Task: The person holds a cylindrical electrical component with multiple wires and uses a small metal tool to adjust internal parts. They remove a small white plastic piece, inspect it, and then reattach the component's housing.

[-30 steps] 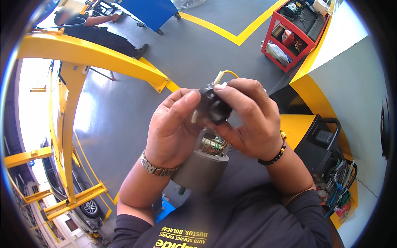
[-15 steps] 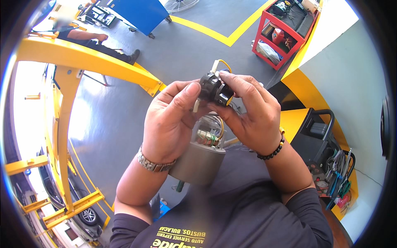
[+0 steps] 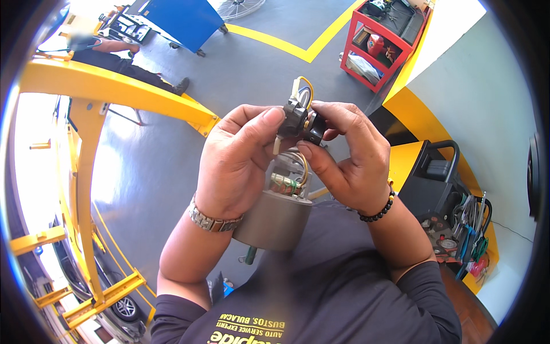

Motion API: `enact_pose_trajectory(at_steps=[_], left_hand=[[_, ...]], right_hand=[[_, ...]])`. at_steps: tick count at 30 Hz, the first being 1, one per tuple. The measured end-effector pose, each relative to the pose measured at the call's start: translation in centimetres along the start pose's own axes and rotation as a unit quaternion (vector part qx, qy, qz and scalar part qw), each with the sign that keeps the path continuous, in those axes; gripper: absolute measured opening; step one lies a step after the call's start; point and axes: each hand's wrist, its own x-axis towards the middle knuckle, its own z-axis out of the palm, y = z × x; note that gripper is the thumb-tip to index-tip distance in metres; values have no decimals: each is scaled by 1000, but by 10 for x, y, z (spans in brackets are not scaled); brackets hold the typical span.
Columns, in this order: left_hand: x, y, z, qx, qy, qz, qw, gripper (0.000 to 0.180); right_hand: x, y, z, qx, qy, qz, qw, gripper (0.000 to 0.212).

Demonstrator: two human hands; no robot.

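My left hand [image 3: 238, 155] pinches a small black part with pale connectors [image 3: 293, 119], from which yellow and dark wires loop up. A black round knob-like piece [image 3: 315, 129] is gripped between the thumb and fingers of my right hand [image 3: 356, 155]. A narrow gap with a brass-coloured bit shows between the two black pieces; whether they still join there, I cannot tell. Below my hands, close to my chest, is a grey cylindrical housing [image 3: 272, 222] with wires and a green-wrapped component [image 3: 285, 184] at its top. A dark green stub sticks out beneath it.
A yellow lift frame [image 3: 114, 86] stands at left, with a car wheel [image 3: 125, 308] below. A person's legs [image 3: 137, 73] show behind it. Farther off are a blue cabinet [image 3: 177, 23] and a red tool cart [image 3: 381, 43]. A black cart with tools [image 3: 438, 178] stands at right.
The black round piece has shifted right, away from the part in my left hand, opening a gap where they sat close together. The view has shifted slightly.
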Motion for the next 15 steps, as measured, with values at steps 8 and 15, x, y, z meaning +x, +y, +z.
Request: enact_pose_trajectory(at_steps=[8,15], left_hand=[[0,0,-4,-24,-28,14,999,15],[-4,-2,-4,-12,-24,6,1000,12]], right_hand=[[0,-5,-3,-51,-9,-52,997,44],[-6,-9,-4,-79,5,-47,996,41]])
